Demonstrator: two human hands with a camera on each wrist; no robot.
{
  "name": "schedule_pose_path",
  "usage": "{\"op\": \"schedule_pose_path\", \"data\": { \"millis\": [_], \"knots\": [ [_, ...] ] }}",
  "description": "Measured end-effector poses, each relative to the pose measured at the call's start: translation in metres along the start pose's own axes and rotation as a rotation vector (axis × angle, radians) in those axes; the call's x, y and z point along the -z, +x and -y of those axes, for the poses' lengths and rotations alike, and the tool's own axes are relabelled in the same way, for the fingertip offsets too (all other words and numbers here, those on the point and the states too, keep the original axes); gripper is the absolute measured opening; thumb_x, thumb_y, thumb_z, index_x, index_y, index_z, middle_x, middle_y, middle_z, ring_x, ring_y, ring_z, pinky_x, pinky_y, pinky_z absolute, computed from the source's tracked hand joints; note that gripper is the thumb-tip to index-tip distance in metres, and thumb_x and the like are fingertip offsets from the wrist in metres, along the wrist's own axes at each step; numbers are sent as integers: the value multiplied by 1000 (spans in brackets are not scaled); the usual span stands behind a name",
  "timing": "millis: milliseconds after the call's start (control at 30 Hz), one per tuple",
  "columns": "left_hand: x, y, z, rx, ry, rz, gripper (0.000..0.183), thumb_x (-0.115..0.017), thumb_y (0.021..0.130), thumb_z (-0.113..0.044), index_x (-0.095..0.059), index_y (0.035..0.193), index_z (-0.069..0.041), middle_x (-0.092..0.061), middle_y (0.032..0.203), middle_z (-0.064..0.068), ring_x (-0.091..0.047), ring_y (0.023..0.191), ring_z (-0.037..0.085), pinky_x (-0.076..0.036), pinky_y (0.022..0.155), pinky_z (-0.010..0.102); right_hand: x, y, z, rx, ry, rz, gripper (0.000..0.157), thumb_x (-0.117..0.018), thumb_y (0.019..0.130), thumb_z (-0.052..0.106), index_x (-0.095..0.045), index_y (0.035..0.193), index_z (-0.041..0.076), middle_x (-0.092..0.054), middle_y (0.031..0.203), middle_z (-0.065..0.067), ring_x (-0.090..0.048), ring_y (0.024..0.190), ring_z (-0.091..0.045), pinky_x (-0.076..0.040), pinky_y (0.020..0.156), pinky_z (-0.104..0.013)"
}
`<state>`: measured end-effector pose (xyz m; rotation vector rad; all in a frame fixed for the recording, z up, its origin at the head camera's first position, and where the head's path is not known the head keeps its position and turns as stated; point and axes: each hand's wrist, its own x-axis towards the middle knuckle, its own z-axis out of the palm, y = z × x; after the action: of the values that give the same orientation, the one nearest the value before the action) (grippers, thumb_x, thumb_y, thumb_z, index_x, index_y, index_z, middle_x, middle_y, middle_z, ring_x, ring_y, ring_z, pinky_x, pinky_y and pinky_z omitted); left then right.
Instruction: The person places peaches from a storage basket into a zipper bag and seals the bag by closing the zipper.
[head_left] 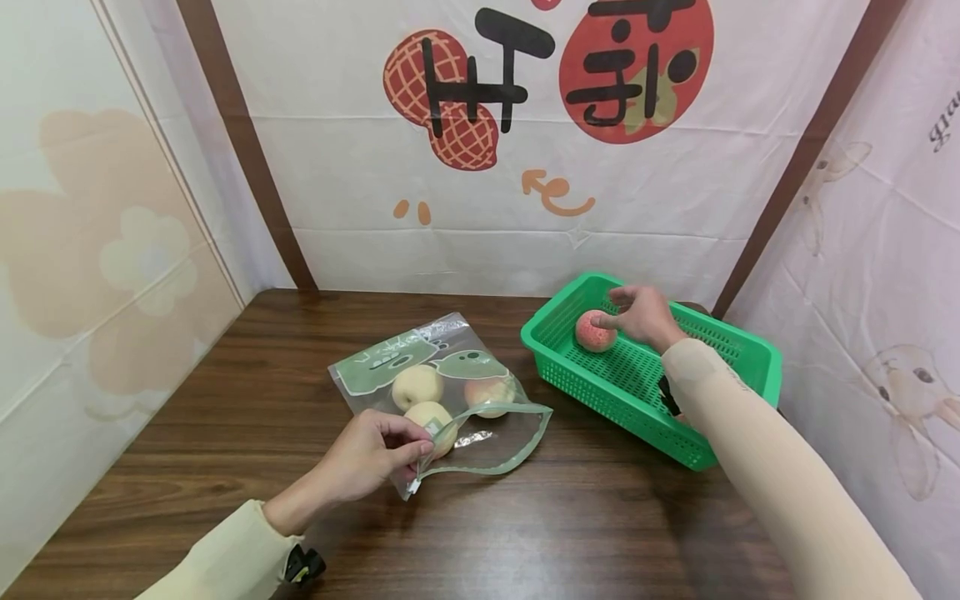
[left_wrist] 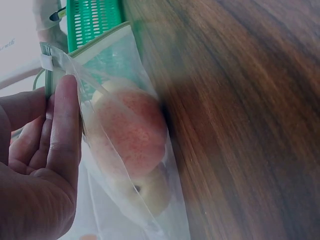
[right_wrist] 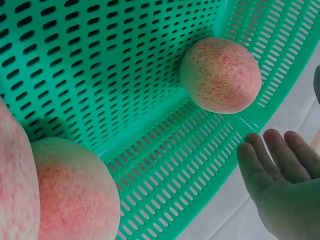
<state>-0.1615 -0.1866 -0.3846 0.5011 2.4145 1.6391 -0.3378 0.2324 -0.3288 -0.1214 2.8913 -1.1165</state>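
My left hand [head_left: 363, 458] pinches the opening edge of a clear zip bag [head_left: 390, 358] with a green cartoon print, beside its white slider. Three peaches show inside the bag, among them a pale one [head_left: 417, 387] and a redder one [head_left: 489, 393]. My right hand [head_left: 643, 317] reaches into a green plastic basket [head_left: 585, 385], fingers relaxed and extended, beside a pink-speckled peach [head_left: 594, 332] at the basket's left end. In the right wrist view, a gap shows between the fingertips and that peach [right_wrist: 221, 75]. Two more peaches, one reddish [right_wrist: 75, 190], appear closer to that camera.
A dark wooden table [head_left: 225, 417] carries the bag and the basket, with the basket to the right. Printed white cloth walls [head_left: 345, 192] enclose the back and both sides. My right forearm covers part of the basket's right end.
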Motion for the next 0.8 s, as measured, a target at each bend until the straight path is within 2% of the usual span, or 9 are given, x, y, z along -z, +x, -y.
{"op": "schedule_pose_path", "data": {
  "millis": [167,367,800],
  "knots": [
    [-1,1,-1,6,-2,0,10,-77,93,-9,-77,97,0,-69,75,9,-67,62,18,-59,51,36,-4,5,-3,-5,3,30,68,-76,95,26,-46,151,2,-48,152,-21,-46,138,-39,-48,104,-53],
    [-1,1,-1,10,-2,-2,10,-76,93,-9,-78,97,0,-68,75,9,-67,63,18,-59,51,37,-7,9,-5,-34,-47,66,72,-76,96,26,-41,154,2,-44,156,-20,-43,140,-40,-46,106,-55],
    [-1,1,2,8,0,-2,10,-76,93,-8,-77,97,1,-67,74,9,-67,63,19,-60,52,36,-15,17,-15,-70,-27,59,72,-77,95,23,-41,154,4,-45,154,-21,-47,136,-40,-48,105,-54]
  ]
}}
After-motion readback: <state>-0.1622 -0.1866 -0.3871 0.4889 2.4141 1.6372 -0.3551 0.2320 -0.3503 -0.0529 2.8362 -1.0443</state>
